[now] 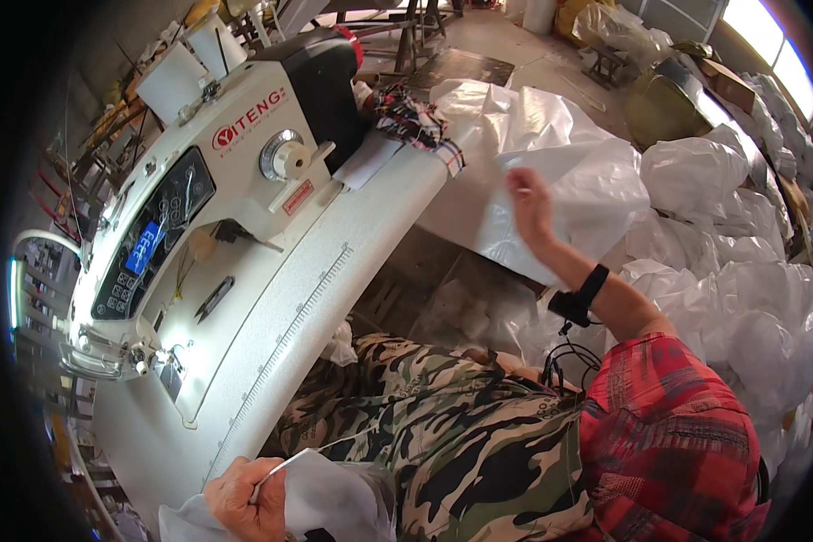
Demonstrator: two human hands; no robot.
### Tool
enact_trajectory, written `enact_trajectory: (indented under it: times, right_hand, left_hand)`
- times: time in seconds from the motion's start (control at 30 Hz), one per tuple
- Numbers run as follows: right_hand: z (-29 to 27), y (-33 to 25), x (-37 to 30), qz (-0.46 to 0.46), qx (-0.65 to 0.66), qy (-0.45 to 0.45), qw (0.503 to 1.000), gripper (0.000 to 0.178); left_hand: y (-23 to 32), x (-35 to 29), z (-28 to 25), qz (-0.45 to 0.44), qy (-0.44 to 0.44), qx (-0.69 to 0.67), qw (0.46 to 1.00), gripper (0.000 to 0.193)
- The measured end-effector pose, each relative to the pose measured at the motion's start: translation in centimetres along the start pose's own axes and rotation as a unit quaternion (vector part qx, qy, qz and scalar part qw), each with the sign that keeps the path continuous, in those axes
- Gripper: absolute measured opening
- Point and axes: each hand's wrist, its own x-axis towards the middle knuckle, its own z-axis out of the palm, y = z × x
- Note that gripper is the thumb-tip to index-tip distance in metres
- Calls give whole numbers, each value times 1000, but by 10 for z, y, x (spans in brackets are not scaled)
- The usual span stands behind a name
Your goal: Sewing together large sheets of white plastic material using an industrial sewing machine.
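Observation:
At the lower edge my left hand [244, 495] is closed around the gathered edge of a translucent white plastic sheet [339, 497], beside the front of the sewing machine's table. A narrow white strip [289, 459] runs from the fingers towards my lap. My right hand [531, 210] is raised above a pile of white plastic sheeting [574, 181] to the right of the table. Its fingers are blurred, and whether they grip anything cannot be made out. The white sewing machine [244, 135] has a lit display, and its needle area [173, 361] glows under a lamp.
Thread cones [172, 81] stand behind the machine. Small dark snips [215, 298] lie on its bed. Plaid cloth scraps [415, 122] sit at the table's far end. Heaped white plastic bags [723, 307] fill the right side. A black cable [565, 352] hangs by my right arm.

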Motion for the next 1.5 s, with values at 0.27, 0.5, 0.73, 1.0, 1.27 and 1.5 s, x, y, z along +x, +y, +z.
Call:
enact_trajectory:
  times: [0.27, 0.5, 0.73, 1.0, 1.27, 1.5]
  right_hand:
    - [-116, 59, 117, 204, -358, 383, 827, 62]
    - [-139, 22, 159, 272, -99, 249, 925, 37]
    - [-114, -136, 163, -127, -89, -1, 988, 29]
    - [-112, -235, 143, -122, 118, -17, 985, 33]
    - [7, -304, -28, 33, 391, -634, 666, 27]
    - [114, -315, -158, 261, 513, -769, 277, 26]
  left_hand:
    - [-4, -3, 6, -8, 10, -11, 1000, 27]
    - [-2, -11, 6, -28, 33, -48, 998, 27]
    - [2, -13, -3, -2, 33, -42, 999, 37]
    - [-14, -22, 2, 31, 125, -120, 984, 21]
    - [-48, 2, 70, -135, -92, -321, 933, 32]
    - [-65, -8, 44, -144, -82, -190, 968, 34]
